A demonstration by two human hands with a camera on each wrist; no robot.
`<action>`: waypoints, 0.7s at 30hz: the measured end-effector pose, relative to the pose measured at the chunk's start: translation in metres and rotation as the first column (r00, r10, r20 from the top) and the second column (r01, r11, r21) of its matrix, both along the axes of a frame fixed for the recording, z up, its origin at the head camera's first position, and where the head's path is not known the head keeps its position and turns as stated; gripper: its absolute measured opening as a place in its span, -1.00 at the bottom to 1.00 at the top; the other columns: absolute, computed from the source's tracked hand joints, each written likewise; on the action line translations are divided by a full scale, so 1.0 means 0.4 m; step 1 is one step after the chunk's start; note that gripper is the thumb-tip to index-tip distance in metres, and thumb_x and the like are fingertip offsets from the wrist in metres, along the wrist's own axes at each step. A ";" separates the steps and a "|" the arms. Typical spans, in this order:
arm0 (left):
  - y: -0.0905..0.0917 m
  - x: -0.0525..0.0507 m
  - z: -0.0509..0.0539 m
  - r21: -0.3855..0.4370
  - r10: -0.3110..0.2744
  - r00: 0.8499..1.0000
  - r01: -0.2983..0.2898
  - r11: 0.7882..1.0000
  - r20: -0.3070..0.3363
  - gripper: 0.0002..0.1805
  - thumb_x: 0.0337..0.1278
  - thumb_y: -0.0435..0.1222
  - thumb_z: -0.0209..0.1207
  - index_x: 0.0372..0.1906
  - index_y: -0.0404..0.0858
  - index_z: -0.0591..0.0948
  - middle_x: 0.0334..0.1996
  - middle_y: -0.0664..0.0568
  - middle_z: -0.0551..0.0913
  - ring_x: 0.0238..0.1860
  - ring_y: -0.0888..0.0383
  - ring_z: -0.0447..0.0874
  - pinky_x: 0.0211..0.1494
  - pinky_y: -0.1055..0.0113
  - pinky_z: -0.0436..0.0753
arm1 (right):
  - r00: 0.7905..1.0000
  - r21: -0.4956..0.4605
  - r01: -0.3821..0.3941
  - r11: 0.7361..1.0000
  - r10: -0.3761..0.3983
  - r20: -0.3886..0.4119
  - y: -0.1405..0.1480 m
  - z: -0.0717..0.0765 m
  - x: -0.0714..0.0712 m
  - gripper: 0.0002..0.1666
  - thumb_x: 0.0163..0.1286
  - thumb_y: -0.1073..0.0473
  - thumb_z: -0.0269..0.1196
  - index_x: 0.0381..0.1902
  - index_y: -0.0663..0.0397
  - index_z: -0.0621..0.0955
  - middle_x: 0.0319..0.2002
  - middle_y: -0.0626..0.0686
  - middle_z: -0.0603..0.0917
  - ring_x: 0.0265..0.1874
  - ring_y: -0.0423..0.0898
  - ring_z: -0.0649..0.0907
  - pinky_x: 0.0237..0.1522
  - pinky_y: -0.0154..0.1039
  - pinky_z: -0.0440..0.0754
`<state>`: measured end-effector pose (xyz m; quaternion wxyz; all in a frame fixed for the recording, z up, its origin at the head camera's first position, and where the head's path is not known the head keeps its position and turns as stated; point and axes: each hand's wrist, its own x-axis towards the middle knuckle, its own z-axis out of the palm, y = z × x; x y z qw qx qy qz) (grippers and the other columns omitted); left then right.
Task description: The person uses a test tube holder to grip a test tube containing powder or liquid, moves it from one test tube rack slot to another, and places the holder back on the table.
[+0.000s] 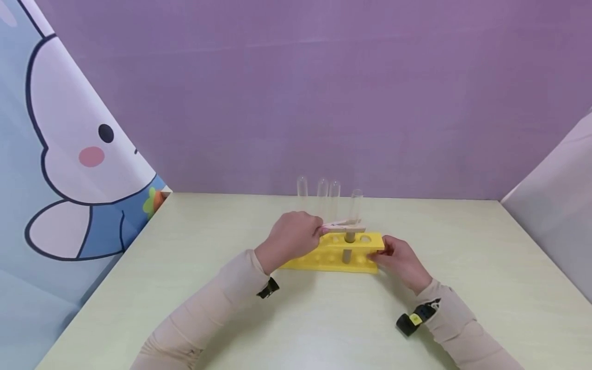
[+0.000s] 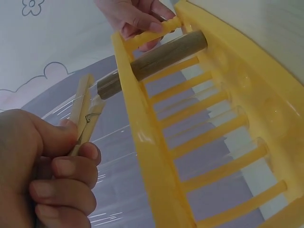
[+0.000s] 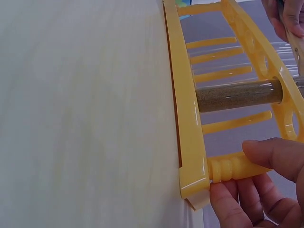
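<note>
My left hand (image 1: pixel 292 237) pinches the handles of a wooden clamp (image 1: pixel 353 229), whose jaws lie around a clear test tube (image 1: pixel 355 205) just above the yellow rack (image 1: pixel 324 264). Greyish-brown material (image 3: pixel 237 95) fills the tube's lower part, which stands through a hole in the rack. At the rack's right end, my right hand (image 1: pixel 402 261) grips the ribbed end post (image 3: pixel 237 167) between thumb and fingers. In the left wrist view the left hand (image 2: pixel 52 171) has its fingers curled at the clamp (image 2: pixel 84 111).
Several other clear tubes (image 1: pixel 302 187) stand upside down at the back of the rack, rounded ends up. A purple backdrop (image 1: pixel 324 103) rises behind the pale table (image 1: pixel 208 221). A cartoon-printed cloth (image 1: pixel 69 154) hangs at the left, a white cloth (image 1: pixel 555 205) at the right.
</note>
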<state>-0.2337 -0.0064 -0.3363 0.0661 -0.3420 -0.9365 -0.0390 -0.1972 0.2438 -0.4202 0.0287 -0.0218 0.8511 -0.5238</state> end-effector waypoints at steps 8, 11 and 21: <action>-0.002 0.006 -0.023 -0.016 0.004 1.000 -0.004 1.000 -0.029 -0.64 0.32 -0.10 0.04 -0.62 -0.09 0.45 -0.78 0.18 0.14 -0.71 0.27 0.08 -0.64 0.42 0.16 | 1.000 0.000 -0.006 1.000 0.006 0.000 -0.001 -0.002 0.000 -0.66 0.24 0.28 0.29 -0.10 0.35 0.48 -0.29 0.10 0.55 -0.35 -0.08 0.45 -0.35 -0.34 0.50; -0.003 0.010 -0.026 -0.009 0.002 0.999 -0.002 1.000 -0.037 -0.65 0.31 -0.10 0.04 -0.60 -0.09 0.49 -0.79 0.18 0.17 -0.71 0.27 0.09 -0.64 0.42 0.16 | 1.000 0.001 -0.008 1.000 0.008 0.004 0.000 0.000 0.002 -0.65 0.24 0.28 0.30 -0.09 0.36 0.48 -0.28 0.10 0.56 -0.35 -0.08 0.45 -0.34 -0.33 0.50; -0.002 0.019 -0.033 -0.002 0.006 0.999 -0.006 1.000 -0.051 -0.65 0.32 -0.09 0.03 -0.60 -0.10 0.50 -0.79 0.18 0.18 -0.72 0.27 0.09 -0.67 0.42 0.15 | 1.000 -0.004 0.000 1.000 0.000 0.004 0.000 0.006 0.006 -0.63 0.22 0.31 0.30 -0.08 0.39 0.47 -0.27 0.13 0.57 -0.34 -0.08 0.47 -0.33 -0.33 0.52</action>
